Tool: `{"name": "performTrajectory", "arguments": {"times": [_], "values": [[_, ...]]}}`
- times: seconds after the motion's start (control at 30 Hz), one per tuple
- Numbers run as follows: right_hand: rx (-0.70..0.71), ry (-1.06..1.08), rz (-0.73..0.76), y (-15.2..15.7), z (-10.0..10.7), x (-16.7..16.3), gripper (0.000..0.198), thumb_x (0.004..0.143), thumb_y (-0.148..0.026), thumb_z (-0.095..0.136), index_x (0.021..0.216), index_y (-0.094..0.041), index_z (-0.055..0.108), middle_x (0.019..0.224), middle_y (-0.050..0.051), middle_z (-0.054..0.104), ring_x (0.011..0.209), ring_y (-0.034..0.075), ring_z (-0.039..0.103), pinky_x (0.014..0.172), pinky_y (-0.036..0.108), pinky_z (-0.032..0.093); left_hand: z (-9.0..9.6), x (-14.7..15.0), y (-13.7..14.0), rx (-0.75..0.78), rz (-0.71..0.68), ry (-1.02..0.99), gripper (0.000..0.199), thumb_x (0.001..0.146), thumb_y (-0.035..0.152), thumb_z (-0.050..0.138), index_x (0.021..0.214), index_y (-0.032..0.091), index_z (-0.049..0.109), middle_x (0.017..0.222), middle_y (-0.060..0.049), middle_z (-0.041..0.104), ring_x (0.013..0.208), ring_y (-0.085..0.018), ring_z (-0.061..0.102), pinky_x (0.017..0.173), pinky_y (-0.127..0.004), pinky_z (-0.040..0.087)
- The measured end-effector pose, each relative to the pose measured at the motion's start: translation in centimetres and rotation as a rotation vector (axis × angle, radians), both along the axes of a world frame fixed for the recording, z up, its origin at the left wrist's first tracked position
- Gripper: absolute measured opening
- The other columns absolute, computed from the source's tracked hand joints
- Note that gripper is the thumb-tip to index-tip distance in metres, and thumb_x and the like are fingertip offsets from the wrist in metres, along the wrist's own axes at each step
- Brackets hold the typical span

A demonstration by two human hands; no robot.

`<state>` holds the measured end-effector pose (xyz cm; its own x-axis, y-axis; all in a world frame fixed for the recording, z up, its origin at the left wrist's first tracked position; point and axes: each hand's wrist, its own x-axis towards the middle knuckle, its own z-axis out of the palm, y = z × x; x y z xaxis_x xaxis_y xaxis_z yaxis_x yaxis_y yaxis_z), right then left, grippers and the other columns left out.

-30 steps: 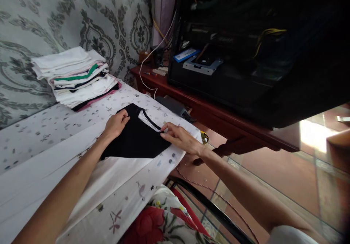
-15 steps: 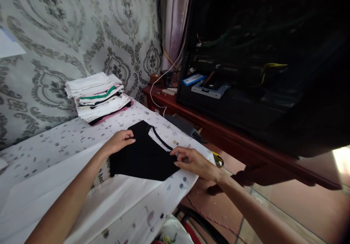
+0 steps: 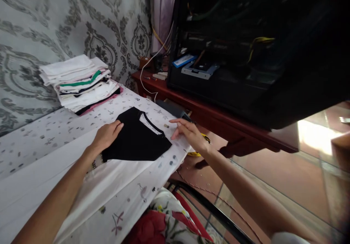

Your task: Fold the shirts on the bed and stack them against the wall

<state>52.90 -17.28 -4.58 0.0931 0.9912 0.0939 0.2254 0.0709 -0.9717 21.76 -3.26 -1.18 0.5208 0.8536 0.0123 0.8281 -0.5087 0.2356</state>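
Observation:
A black shirt with a white inner neckband lies folded on a patterned white cloth, its neckline toward the far right. My left hand has its fingers closed at the shirt's left edge, thumb on top; part of the fingers is hidden. Just off the right shoulder of the shirt, my right hand is held with fingers apart and nothing in them. Beneath my left forearm, a pale piece with dark lettering shows by the shirt's lower left. White fabric spreads under it.
A stack of folded clothes stands against the patterned wall at the back left. To the right is a dark red wooden cabinet bearing a large black open-fronted case. A white cable hangs between them. Below lies the tiled floor.
My right hand has let go of the shirt's right shoulder and moved slightly away. My left hand stays at the left edge. The view has shifted right and down.

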Motion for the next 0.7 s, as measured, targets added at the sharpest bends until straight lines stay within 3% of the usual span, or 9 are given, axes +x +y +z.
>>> {"name": "performTrajectory", "arguments": {"times": [0.1, 0.2, 0.3, 0.43, 0.7], "values": [[0.004, 0.023, -0.08, -0.3, 0.2, 0.1, 0.044, 0.098, -0.052, 0.04, 0.118, -0.018, 0.059, 0.067, 0.002, 0.071, 0.07, 0.018, 0.066, 0.077, 0.033, 0.05, -0.2, -0.6, 0.5, -0.076, -0.014, -0.089, 0.043, 0.095, 0.05, 0.026, 0.091, 0.024, 0.06, 0.091, -0.006, 0.071, 0.087, -0.026, 0.066, 0.074, -0.033, 0.044], [0.024, -0.122, -0.016, -0.9, 1.0, -0.6, 0.041, 0.095, -0.049, 0.049, 0.121, -0.019, 0.058, 0.074, 0.002, 0.073, 0.072, 0.018, 0.066, 0.076, 0.032, 0.049, 0.0, -1.2, 0.9, -0.187, -0.019, -0.142, 0.043, 0.092, 0.051, 0.032, 0.101, 0.024, 0.064, 0.105, -0.005, 0.073, 0.094, -0.026, 0.066, 0.08, -0.034, 0.047], [0.018, -0.288, 0.079, -1.5, 1.6, -1.5, 0.044, 0.085, -0.039, 0.065, 0.124, -0.021, 0.057, 0.073, -0.002, 0.07, 0.067, 0.015, 0.062, 0.07, 0.029, 0.048, 0.1, -1.4, 0.8, -0.253, -0.014, -0.157, 0.043, 0.088, 0.055, 0.043, 0.109, 0.024, 0.065, 0.102, -0.005, 0.072, 0.087, -0.024, 0.065, 0.078, -0.033, 0.048], [0.005, -0.397, 0.153, -1.7, 1.3, -1.7, 0.036, 0.082, -0.022, 0.061, 0.118, -0.024, 0.063, 0.07, -0.005, 0.065, 0.064, 0.013, 0.057, 0.064, 0.026, 0.044, 0.0, -1.0, 0.1, -0.236, -0.026, -0.2, 0.036, 0.087, 0.048, 0.049, 0.109, 0.024, 0.063, 0.09, -0.003, 0.069, 0.077, -0.02, 0.061, 0.072, -0.031, 0.045], [0.012, -0.415, 0.22, -1.5, 1.1, -1.2, 0.037, 0.08, -0.018, 0.057, 0.116, -0.023, 0.065, 0.071, -0.002, 0.064, 0.069, 0.014, 0.056, 0.062, 0.026, 0.044, -0.2, -0.2, -0.3, -0.173, -0.035, -0.205, 0.024, 0.087, 0.04, 0.05, 0.102, 0.024, 0.061, 0.078, 0.0, 0.063, 0.069, -0.018, 0.057, 0.067, -0.029, 0.04]]}}
